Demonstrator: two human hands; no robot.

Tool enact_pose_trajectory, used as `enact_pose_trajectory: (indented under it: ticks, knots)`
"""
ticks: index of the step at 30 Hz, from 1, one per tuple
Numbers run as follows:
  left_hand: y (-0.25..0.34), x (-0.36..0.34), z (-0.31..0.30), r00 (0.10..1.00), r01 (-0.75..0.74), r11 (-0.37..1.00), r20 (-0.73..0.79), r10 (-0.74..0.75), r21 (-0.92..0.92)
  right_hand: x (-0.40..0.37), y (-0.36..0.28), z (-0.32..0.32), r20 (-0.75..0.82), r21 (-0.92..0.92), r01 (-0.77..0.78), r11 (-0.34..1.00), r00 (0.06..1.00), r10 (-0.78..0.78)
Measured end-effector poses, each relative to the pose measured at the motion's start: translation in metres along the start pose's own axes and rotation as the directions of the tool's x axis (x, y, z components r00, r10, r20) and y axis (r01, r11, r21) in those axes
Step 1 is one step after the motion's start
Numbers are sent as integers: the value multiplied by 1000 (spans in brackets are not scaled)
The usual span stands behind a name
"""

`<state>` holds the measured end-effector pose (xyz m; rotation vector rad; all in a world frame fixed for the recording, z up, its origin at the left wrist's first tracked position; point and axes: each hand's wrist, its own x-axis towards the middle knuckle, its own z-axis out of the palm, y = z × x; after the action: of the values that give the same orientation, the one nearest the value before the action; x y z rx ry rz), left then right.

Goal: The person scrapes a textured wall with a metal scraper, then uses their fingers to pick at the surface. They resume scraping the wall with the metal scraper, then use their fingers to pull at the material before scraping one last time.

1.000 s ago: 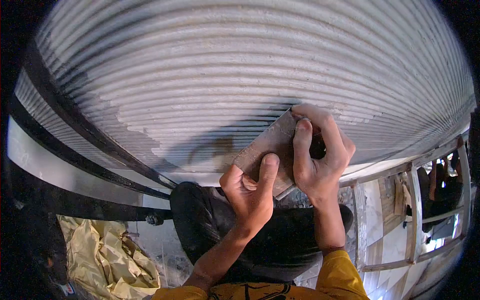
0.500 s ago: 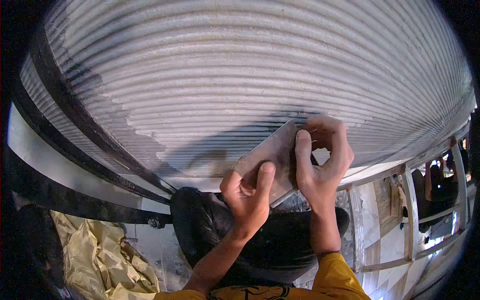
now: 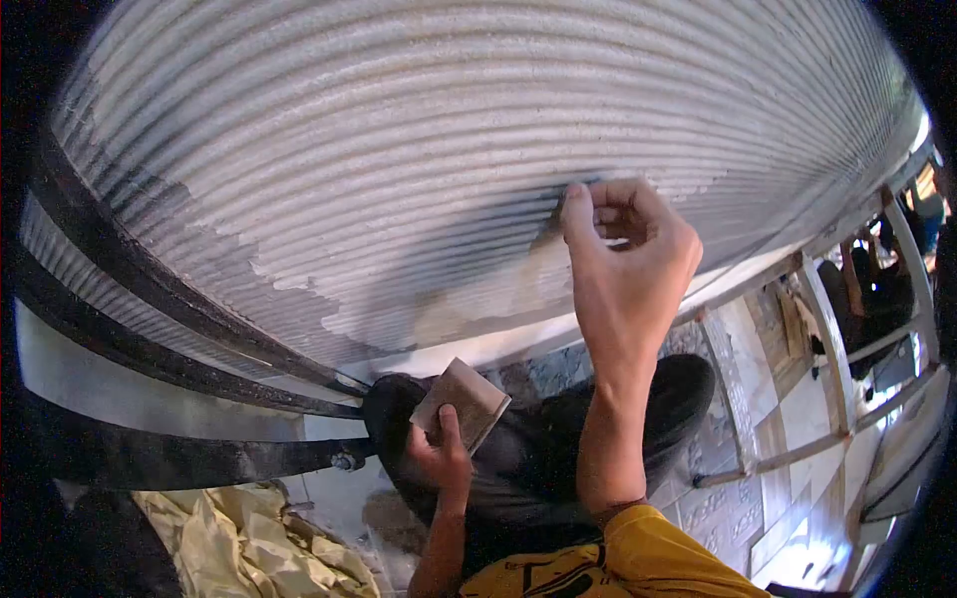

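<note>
The left hand (image 3: 446, 456) is gripping a flat piece (image 3: 477, 402), and the right hand (image 3: 638, 274) is curling, contents unclear, by the ribbed panel (image 3: 449, 120), where pale grey is covering most, ragged darker patches (image 3: 214, 264) showing.

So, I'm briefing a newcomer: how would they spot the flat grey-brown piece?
Below the big whitish ribbed panel are black-trousered legs. Over the left one, the left hand holds the flat grey-brown piece: straight-edged, unribbed, far smaller than the panel.

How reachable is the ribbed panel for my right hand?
Yes, most likely: the right hand is raised close to the ribbed panel with nothing visible between them; the brown pad is in the left hand.
</note>
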<state>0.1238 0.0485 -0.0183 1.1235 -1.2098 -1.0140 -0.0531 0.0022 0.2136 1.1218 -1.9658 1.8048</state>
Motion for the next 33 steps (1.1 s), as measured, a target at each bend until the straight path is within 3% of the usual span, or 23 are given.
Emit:
enact_pose_trajectory:
  ticks: [2, 3, 5, 6, 8, 11, 13, 15, 21, 23, 25, 27, 29, 31, 32, 33]
  knots:
    - [-2, -8, -11, 975, 223, 962, -47, -218, 156, -2, -8, 1, -7, -20, -53, 998, 999, 52]
    - [-16, -10, -16, 974, 226, 961, -35, -224, 159, -3, -10, 3, -13, -31, -59, 998, 998, 58]
    - [-57, -11, -20, 980, 187, 977, -44, -193, -103, -3, -12, 9, -70, -77, -45, 996, 997, 40]
    - [-62, -11, -23, 980, 189, 977, -42, -194, -104, -5, -10, 14, -99, -43, -45, 998, 994, 41]
    - [-68, -8, -28, 993, -118, 981, 21, 116, 152, -10, -5, 20, -124, 12, 29, 1000, 992, -27]
    - [-61, -8, -26, 972, -236, 965, 46, 232, 115, -20, 3, 20, -155, 79, 160, 984, 977, -146]
    - [-65, -8, -32, 974, -219, 970, 77, 211, 110, -24, 12, 17, -152, 93, 215, 972, 968, -200]
    - [-67, -9, -32, 977, -201, 973, 100, 190, 110, -24, 19, 12, -195, 149, 151, 977, 973, -121]
    - [-62, -12, -25, 960, -279, 940, 96, 265, 198, -24, 21, 18, -178, 128, 187, 974, 970, -163]
    - [-56, -13, -23, 966, -257, 935, 68, 248, 245, -26, 26, 23, -187, 127, 206, 970, 966, -181]
    - [-54, -15, -22, 977, -212, 947, 40, 209, 243, -27, 34, 29, -235, 75, 374, 924, 907, -348]
    - [-51, -17, -19, 985, -169, 957, 18, 169, 238, -31, 40, 31, -233, 88, 420, 903, 891, -391]
    - [-41, -18, -14, 996, -3, 980, -85, 20, 198, -32, 45, 30, -231, 102, 466, 879, 871, -435]
    - [-6, -13, -13, 998, 45, 987, -46, -38, 155, -35, 49, 25, -119, 194, 479, 856, 878, -464]
    - [10, -9, -10, 995, 96, 989, -5, -96, 109, -37, 47, 11, -3, 253, 392, 884, 914, -405]
    - [19, -5, -5, 995, 95, 989, -8, -95, 115, -39, 47, 1, -3, 258, 387, 885, 916, -400]
